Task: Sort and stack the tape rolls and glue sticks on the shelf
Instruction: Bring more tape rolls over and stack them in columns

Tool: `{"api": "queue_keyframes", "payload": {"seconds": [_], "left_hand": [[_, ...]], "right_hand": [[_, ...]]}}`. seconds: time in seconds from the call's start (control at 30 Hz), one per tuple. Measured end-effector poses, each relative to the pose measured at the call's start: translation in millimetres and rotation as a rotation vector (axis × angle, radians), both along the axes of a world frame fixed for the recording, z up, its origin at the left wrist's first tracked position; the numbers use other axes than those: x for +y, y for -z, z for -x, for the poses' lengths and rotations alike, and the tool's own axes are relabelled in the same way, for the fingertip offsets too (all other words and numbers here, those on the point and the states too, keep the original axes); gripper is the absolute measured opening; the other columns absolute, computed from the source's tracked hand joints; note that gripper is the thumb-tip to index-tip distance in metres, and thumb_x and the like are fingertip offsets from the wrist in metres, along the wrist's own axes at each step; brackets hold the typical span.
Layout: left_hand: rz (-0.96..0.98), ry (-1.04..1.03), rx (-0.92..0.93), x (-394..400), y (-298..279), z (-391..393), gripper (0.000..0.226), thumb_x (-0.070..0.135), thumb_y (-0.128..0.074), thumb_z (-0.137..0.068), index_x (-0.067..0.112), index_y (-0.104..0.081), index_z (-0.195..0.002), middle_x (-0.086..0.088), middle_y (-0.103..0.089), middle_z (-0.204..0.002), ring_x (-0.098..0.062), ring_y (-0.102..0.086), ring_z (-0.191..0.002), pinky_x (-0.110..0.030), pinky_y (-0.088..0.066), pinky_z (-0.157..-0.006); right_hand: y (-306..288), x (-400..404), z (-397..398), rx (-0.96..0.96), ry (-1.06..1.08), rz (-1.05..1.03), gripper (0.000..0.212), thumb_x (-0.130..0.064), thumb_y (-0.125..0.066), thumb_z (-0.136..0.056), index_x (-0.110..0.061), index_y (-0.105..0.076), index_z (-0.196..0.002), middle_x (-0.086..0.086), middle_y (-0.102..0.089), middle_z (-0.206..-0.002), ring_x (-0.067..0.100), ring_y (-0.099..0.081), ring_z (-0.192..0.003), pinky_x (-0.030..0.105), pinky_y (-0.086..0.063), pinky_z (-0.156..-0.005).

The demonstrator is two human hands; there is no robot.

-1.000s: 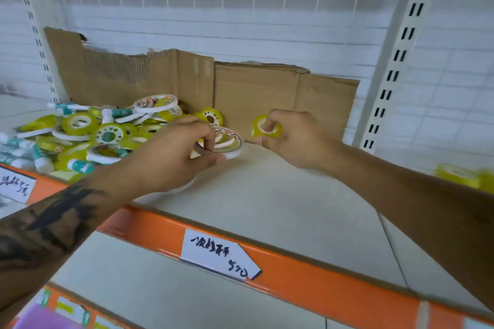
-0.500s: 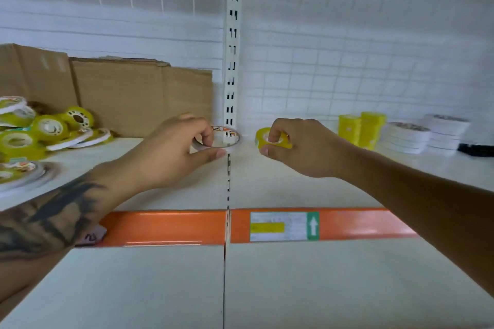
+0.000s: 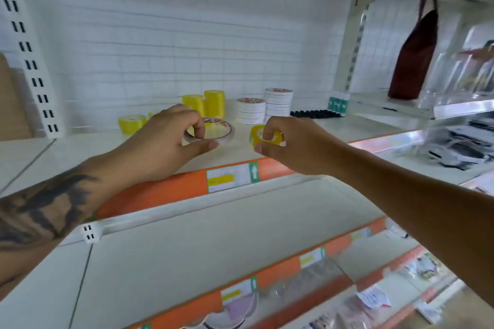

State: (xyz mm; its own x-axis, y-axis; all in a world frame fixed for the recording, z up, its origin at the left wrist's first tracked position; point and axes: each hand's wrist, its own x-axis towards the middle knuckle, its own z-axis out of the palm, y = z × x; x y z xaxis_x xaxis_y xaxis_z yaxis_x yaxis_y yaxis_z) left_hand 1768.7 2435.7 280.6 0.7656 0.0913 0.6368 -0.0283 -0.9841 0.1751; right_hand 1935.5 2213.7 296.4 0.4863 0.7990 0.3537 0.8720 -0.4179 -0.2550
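Only the head view here. Left hand (image 3: 171, 141) pinches a flat white roll (image 3: 213, 132) with a finger hooked through the core and the thumb underneath, so it sits level, probably ready to drop straight onto a pile. Right hand (image 3: 288, 144) has a small yellow roll (image 3: 264, 137) the same way, fingers curled through the hole. Both hang just over the shelf (image 3: 347, 125) front.

The sorting logic is plain: yellow stacks (image 3: 207, 104) at 12 o'clock from the left hand, white stacks (image 3: 263, 109) at 1 o'clock, one low yellow stack (image 3: 131, 123) off at 10. My guess is each roll goes to its own colour, one per hand to save trips.
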Motion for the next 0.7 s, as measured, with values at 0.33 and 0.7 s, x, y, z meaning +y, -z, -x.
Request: {"api": "queue_keyframes", "payload": {"seconds": [0.33, 0.7], "left_hand": [[0.025, 0.130, 0.037, -97.2, 7.2, -117.1, 0.033, 0.066, -0.060, -0.077, 0.033, -0.054, -0.079, 0.015, -0.053, -0.089, -0.002, -0.051, -0.085, -0.030, -0.039, -0.071], [-0.008, 0.183, 0.173, -68.8, -0.5, -201.9, 0.026, 0.055, -0.069, -0.085, 0.035, -0.053, -0.079, 0.014, -0.054, -0.092, -0.003, -0.052, -0.086, -0.026, -0.039, -0.070]], "right_hand": [[17.9, -125.3, -68.0, 0.031, 0.187, -0.003, 0.030, -0.058, -0.063, -0.092, -0.030, -0.058, -0.103, -0.002, -0.058, -0.093, 0.020, -0.059, -0.081, 0.033, -0.051, -0.069], [19.7, -115.3, -131.1, 0.059, 0.297, -0.004, 0.036, -0.058, -0.064, -0.091, -0.030, -0.051, -0.107, 0.002, -0.059, -0.096, 0.022, -0.060, -0.076, 0.037, -0.055, -0.070]]}}
